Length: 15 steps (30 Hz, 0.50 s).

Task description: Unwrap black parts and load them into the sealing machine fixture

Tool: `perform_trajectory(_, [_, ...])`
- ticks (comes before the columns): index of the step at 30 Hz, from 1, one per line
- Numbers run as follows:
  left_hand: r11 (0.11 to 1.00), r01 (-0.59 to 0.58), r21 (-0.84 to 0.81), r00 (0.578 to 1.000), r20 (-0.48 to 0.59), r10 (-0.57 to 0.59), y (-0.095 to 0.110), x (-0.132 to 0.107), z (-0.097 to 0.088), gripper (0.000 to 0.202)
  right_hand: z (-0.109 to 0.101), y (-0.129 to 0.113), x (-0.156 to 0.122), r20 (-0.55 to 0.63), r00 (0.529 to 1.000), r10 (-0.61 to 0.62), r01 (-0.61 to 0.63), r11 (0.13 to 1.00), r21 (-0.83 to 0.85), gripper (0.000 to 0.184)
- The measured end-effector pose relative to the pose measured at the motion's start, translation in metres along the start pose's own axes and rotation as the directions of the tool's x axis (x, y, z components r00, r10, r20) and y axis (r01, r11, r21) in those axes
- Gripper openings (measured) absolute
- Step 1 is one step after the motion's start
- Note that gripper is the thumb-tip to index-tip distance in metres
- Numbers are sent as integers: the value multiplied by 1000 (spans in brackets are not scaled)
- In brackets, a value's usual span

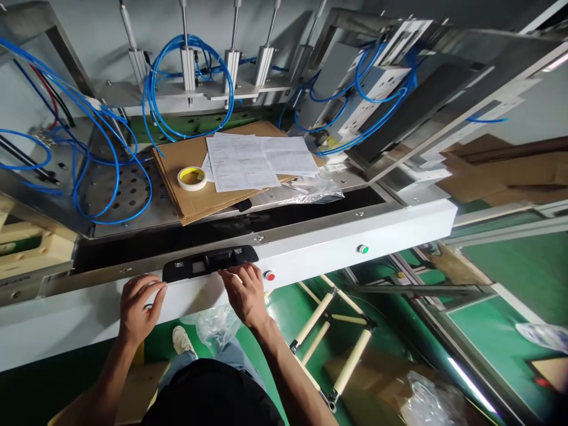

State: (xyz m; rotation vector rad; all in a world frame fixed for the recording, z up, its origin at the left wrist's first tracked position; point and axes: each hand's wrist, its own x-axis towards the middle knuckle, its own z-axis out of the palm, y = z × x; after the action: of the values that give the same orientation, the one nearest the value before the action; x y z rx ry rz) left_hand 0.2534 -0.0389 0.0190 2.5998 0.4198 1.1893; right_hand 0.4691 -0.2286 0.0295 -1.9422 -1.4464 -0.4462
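The left hand (141, 309), fingers loosely curved and parted from the thumb, and the bent-fingered right hand (243, 291), grip unclear, flank a long black plastic-looking panel (207, 265) at a smooth silver metal ledge (306, 229).

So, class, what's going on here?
Someone has a black part at the machine's front edge. The left hand is by one end, whether touching is unclear; the right hand has its fingertips at the near side. Beyond it, papers and a roll of tape lie on cardboard.
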Motion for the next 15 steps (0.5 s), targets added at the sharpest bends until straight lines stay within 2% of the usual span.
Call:
perform_trajectory(3, [991,121,-62,993,22,-119,0,4,2,6,1,5,2,19,1000,11,-11,1000,-11,23])
perform_trajectory(8, [953,289,-92,956,-13,-291,5,13,16,10,1,12,17,99,994,49,-54,998,41,24])
perform_trajectory(12, [907,419,-44,906,-54,-421,7,15,25,5,-2,17,36,243,969,42,-55,998,44,30])
perform_trajectory(15, [888,460,2,887,-45,-459,9,17,24,8,-3,20,46,286,957,38,-55,997,52,34])
